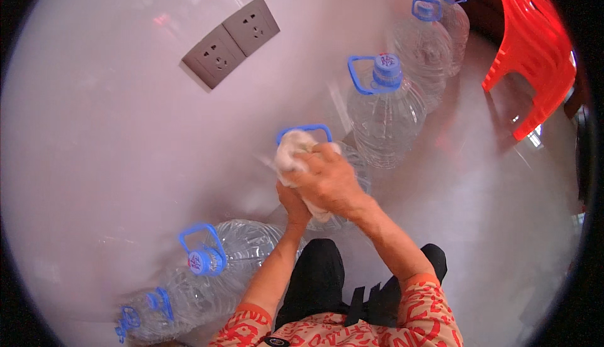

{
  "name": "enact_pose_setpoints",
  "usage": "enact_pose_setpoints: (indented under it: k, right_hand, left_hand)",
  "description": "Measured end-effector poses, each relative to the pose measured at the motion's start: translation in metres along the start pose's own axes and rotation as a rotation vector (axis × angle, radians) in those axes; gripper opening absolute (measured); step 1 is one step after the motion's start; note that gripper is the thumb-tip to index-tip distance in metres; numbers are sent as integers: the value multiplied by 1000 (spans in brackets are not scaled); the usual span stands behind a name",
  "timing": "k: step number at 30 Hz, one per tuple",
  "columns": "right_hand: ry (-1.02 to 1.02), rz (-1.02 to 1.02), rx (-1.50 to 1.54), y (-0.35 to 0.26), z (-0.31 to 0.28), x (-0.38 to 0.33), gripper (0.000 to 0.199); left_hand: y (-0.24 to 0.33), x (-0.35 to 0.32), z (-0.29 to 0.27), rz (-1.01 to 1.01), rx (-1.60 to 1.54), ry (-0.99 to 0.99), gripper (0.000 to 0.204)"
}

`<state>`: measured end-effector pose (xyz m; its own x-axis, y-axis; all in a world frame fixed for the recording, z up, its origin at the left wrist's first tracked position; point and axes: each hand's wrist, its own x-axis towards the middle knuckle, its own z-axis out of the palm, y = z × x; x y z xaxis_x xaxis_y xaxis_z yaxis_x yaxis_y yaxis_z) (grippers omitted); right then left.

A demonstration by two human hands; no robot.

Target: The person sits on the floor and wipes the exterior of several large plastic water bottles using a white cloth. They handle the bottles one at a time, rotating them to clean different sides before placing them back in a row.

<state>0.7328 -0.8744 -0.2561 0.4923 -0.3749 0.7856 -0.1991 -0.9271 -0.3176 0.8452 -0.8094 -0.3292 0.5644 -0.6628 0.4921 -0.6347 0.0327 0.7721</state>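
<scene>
Both hands, left (293,203) and right (327,180), are clamped round a crumpled white cloth (290,149) on top of a clear plastic blue-handled water jug (352,164) by the wall; neighbouring jugs (385,117) look empty.

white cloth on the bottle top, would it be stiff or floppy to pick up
Probably floppy: the white cloth bunches and folds under the right hand. Likely light too, since it drapes over the bottle's blue handle without weighing anything down. It seems unlikely to roll or slip.

Bright, pinkish, hazy light; glare streaks on wall (113,127) at 12 o'clock; hands motion-blurred; fisheye bending, black vignette at rim.
</scene>
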Motion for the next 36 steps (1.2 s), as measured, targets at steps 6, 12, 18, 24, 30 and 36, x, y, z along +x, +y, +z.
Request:
enact_pose_setpoints:
  k: [6, 12, 18, 24, 30, 36]
  right_hand:
    - [-252, 141, -59, 5, 11, 39, 14]
    - [-246, 290, -89, -3, 19, 40, 23]
    - [115, 228, -117, -26, 15, -33, 43]
    - [161, 354, -221, -43, 11, -108, 47]
    - [349, 399, -82, -24, 20, -104, 33]
    - [500, 741, 88, 11, 27, -119, 36]
  left_hand:
    - [-2, -1, 4, 22, 111, -12, 32]
    - [2, 2, 0, 1, 131, -13, 53]
    - [-10, 10, 2, -59, 116, -16, 60]
    - [5, 0, 1, 45, 152, -55, 69]
    - [14, 3, -3, -49, 74, -103, 66]
    - [16, 1, -8, -90, -59, -120, 69]
